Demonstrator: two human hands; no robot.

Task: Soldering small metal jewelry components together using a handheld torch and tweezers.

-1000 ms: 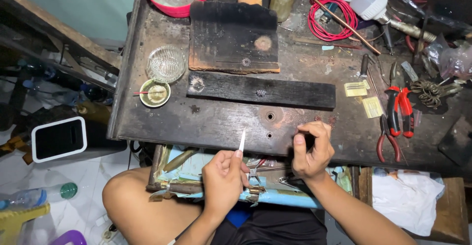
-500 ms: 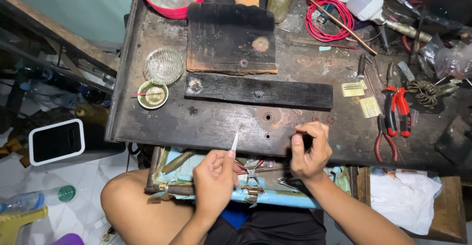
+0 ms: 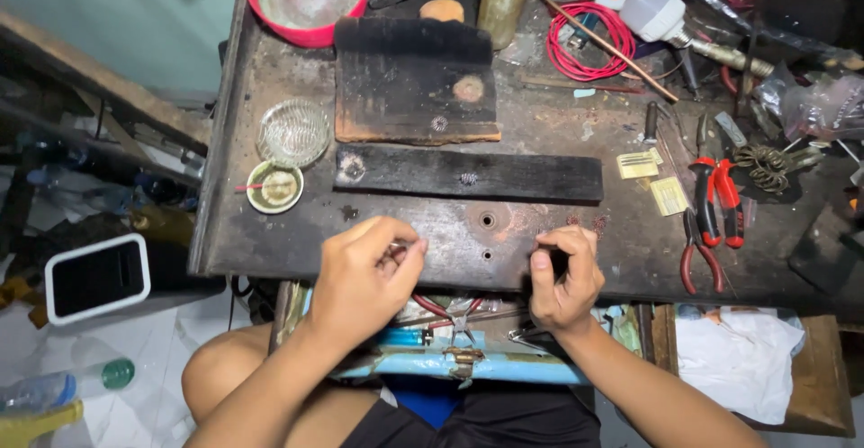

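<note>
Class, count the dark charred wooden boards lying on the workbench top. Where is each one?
2. A wide charred board lies toward the back, below the red bowl. A long narrow black board lies just in front of it, beyond both hands. Clutter at right may hide others.

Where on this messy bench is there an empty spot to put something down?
Bare patches on the bench: the front strip between the left hand and the glass dish, and the strip between the right hand and the red pliers. The back right, around the red wire coil, is crowded.
</note>
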